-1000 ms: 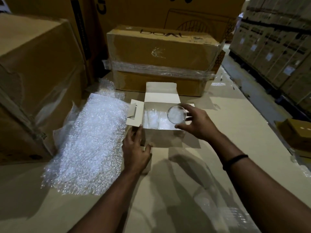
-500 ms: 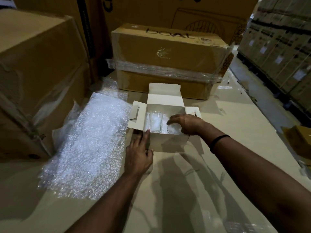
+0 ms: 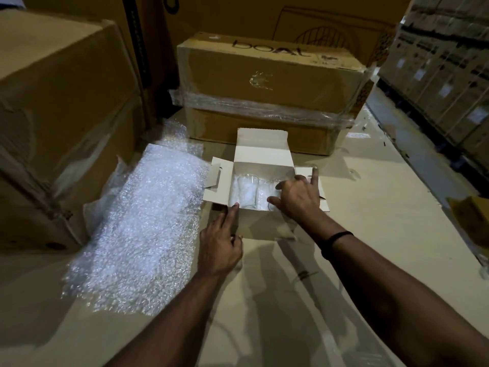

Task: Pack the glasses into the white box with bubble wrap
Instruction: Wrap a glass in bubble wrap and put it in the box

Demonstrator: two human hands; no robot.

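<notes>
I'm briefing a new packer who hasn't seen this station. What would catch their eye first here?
The open white box sits at centre, a clear glass lying on bubble wrap inside, the right hand reaching in. A large bubble wrap sheet glints to its left, beside the left hand.

The white box (image 3: 262,147) at the centre is smooth, matt card. The glasses (image 3: 247,190) lying in it are clear, smooth glass. The bubble wrap (image 3: 137,221) at centre left is clear plastic, pimpled and glinting. The carton (image 3: 264,75) at upper centre is dull brown cardboard, banded with glossy, wrinkled clear film. The counter (image 3: 370,207) is pale tan with a slight sheen. The wristband (image 3: 336,238) at right looks matt black.
</notes>
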